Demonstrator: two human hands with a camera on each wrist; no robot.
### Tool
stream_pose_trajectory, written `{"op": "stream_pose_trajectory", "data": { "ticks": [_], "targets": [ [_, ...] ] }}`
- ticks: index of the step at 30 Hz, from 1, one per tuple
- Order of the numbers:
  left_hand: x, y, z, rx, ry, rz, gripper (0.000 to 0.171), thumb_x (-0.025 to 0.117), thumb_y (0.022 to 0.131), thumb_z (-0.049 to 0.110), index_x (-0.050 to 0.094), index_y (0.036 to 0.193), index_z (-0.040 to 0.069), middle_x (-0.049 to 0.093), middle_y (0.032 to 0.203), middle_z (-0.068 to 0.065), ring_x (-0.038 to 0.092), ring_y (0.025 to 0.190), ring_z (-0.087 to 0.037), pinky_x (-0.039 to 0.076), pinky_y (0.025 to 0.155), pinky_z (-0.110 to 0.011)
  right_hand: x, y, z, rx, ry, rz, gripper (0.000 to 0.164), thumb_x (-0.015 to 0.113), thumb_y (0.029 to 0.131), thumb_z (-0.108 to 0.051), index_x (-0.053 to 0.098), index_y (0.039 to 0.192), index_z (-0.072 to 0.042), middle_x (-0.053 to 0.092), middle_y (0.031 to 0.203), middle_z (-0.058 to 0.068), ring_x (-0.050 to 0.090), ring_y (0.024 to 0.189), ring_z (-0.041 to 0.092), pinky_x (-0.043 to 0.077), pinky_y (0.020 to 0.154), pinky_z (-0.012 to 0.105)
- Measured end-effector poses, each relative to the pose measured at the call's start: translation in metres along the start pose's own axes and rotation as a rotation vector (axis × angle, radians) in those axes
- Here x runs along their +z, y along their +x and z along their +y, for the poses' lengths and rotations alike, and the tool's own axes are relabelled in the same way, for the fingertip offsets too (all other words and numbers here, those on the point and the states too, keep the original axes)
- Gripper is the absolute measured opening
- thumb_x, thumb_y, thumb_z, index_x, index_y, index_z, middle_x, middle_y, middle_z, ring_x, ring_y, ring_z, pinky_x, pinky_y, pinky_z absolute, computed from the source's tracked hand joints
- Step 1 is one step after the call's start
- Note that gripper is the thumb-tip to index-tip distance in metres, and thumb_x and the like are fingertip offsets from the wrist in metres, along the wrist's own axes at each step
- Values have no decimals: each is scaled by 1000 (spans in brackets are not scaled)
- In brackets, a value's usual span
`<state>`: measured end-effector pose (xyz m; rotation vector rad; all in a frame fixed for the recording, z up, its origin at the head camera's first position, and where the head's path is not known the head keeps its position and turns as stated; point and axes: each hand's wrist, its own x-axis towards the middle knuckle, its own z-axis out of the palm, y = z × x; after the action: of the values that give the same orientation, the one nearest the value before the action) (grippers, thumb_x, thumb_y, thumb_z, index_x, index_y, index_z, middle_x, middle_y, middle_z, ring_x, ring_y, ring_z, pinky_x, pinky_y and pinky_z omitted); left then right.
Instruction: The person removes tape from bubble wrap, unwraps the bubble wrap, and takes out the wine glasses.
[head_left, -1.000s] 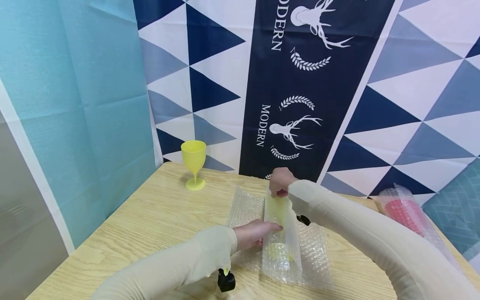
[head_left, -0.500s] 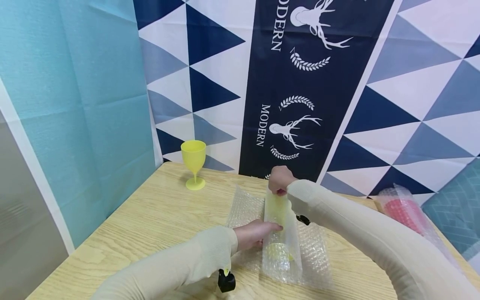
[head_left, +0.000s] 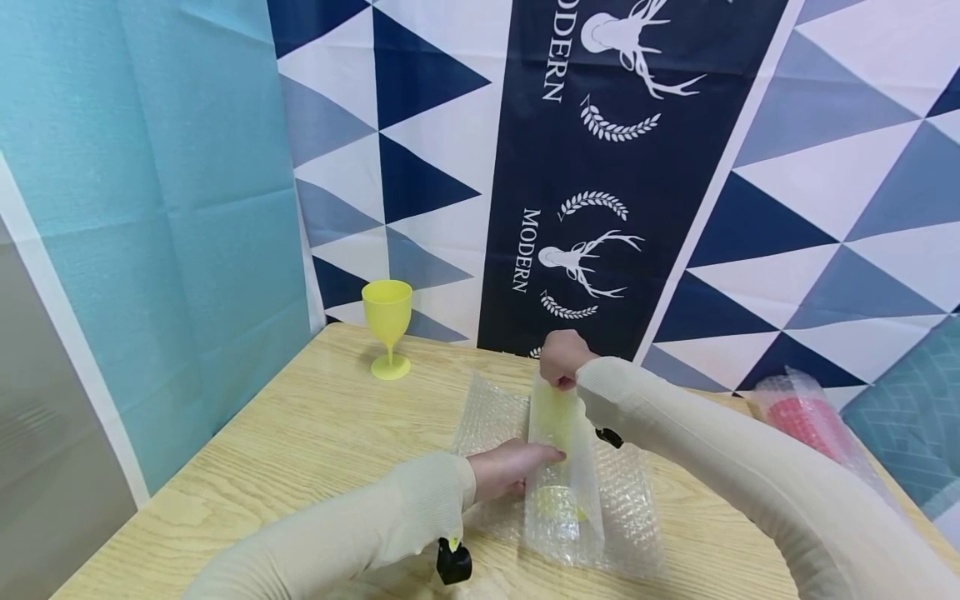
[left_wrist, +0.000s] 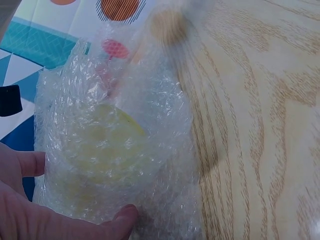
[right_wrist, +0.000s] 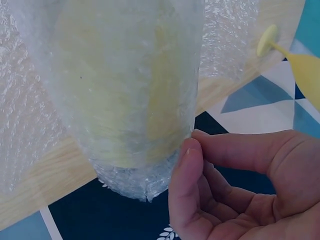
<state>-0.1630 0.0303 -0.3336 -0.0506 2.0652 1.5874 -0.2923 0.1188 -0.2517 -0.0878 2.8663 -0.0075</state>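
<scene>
A yellow goblet [head_left: 557, 504] lies lengthwise in a roll of bubble wrap [right_wrist: 120, 85], its shape blurred by the layers. In the left wrist view its round yellow end [left_wrist: 107, 145] shows through the plastic. My left hand [head_left: 513, 468] grips the roll from the left, thumb on top and fingers at its side. At the far end, my right hand [head_left: 564, 360] pinches the edge of the wrap between thumb and forefinger, as the right wrist view shows. A flat part of the bubble wrap [head_left: 630, 508] spreads on the table under the roll.
Another yellow goblet [head_left: 387, 312] stands upright at the table's back left. At the right edge lies a pink object [head_left: 806, 425] in bubble wrap. Patterned cloth [head_left: 427, 167] hangs behind the wooden table [head_left: 322, 433], close to its back edge.
My right hand shifts only very slightly at the far end of the roll. The left hand and the wrapped goblet keep their places.
</scene>
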Motion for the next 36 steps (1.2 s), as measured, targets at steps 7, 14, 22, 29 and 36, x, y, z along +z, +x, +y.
{"op": "stream_pose_trajectory", "data": {
  "ticks": [7, 14, 22, 29, 36],
  "targets": [
    [1, -1, 2, -9, -10, 12, 59, 62, 87, 36, 43, 130, -1, 51, 126, -11, 51, 115, -23, 42, 107, -45, -1, -2, 3, -10, 37, -21, 36, 46, 67, 13, 36, 45, -13, 46, 54, 6, 46, 38, 7, 37, 37, 13],
    [1, -1, -1, 9, -28, -5, 56, 61, 88, 34, 45, 128, -1, 53, 121, -10, 54, 110, -21, 44, 104, -44, 0, -1, 6, -24, 43, -15, 27, 48, 72, 8, 40, 53, -9, 46, 60, 7, 43, 37, 8, 35, 36, 14],
    [0, 0, -2, -8, -26, 8, 53, 62, 88, 36, 49, 125, 1, 53, 117, -6, 53, 105, -17, 45, 102, -40, -3, -3, 15, -59, 8, 1, 24, 46, 69, 9, 39, 55, -9, 45, 62, 7, 44, 36, 6, 36, 36, 12],
    [1, 0, -4, -2, -4, 39, 43, 63, 87, 38, 55, 112, 5, 54, 102, -3, 52, 86, -13, 45, 85, -29, 0, -4, 22, -66, -121, -50, 28, 46, 67, 10, 38, 50, -10, 44, 61, 6, 41, 36, 5, 34, 35, 11],
    [0, 0, -6, 20, -43, 7, 39, 61, 89, 36, 55, 111, 5, 58, 102, -3, 58, 83, -10, 50, 83, -27, 2, -5, 25, -46, -33, -36, 23, 43, 67, 11, 38, 56, -8, 45, 65, 8, 43, 36, 4, 35, 37, 11]
  ]
}}
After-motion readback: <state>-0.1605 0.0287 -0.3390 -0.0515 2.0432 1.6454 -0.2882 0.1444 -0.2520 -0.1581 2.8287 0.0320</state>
